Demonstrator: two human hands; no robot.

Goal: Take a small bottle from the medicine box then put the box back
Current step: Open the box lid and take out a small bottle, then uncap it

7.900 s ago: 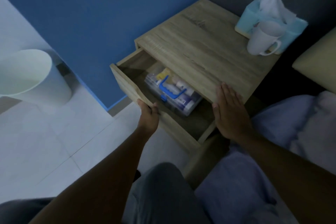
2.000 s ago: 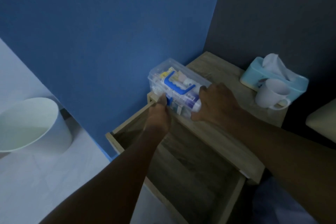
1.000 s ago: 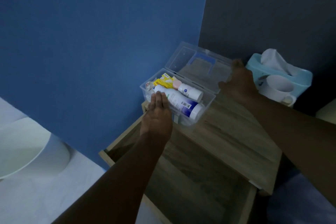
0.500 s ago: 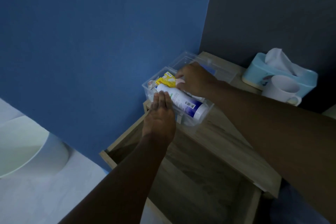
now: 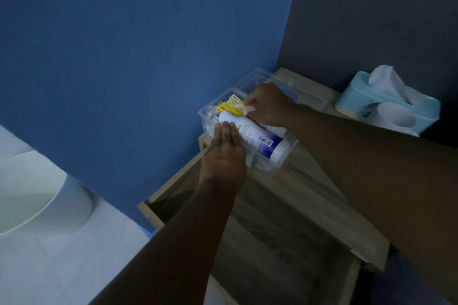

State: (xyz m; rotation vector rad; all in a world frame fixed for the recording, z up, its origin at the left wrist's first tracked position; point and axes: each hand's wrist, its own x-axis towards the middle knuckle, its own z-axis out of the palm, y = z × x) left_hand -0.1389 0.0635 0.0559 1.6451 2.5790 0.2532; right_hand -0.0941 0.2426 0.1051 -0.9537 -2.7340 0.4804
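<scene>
Reaching hand: the right hand (image 5: 266, 104) is down inside the medicine box (image 5: 285, 153), fingers curled around a small item with a pale pink cap (image 5: 248, 109); the item's body is hidden under the hand, so I cannot tell whether it is the small bottle.
Medicine box: clear plastic, sitting at the back-left corner of the nightstand top (image 5: 307, 193), close to the blue wall (image 5: 148, 57).
Lid: the clear lid (image 5: 304, 96) is swung open and lies flat behind the box.
Large bottle: a white bottle with a purple band and barcode (image 5: 255, 138) lies on its side along the front of the box.
Yellow pack: a yellow packet (image 5: 231, 106) lies at the far-left end of the box, just beside the pink cap.
Left hand: the left hand (image 5: 223, 156) lies flat with straight fingers, fingertips (image 5: 226, 129) resting on the large bottle and the near rim of the box; it grips nothing.
Drawer: the drawer (image 5: 272, 255) below the nightstand top is pulled out.
Tissue box: a light blue tissue box (image 5: 359, 99) stands at the back-right of the nightstand top, well apart from the medicine box.
Mug: a white mug (image 5: 394, 116) stands just in front of the tissue box.
Bin: a white bin (image 5: 37, 198) stands on the floor, left of the nightstand.
</scene>
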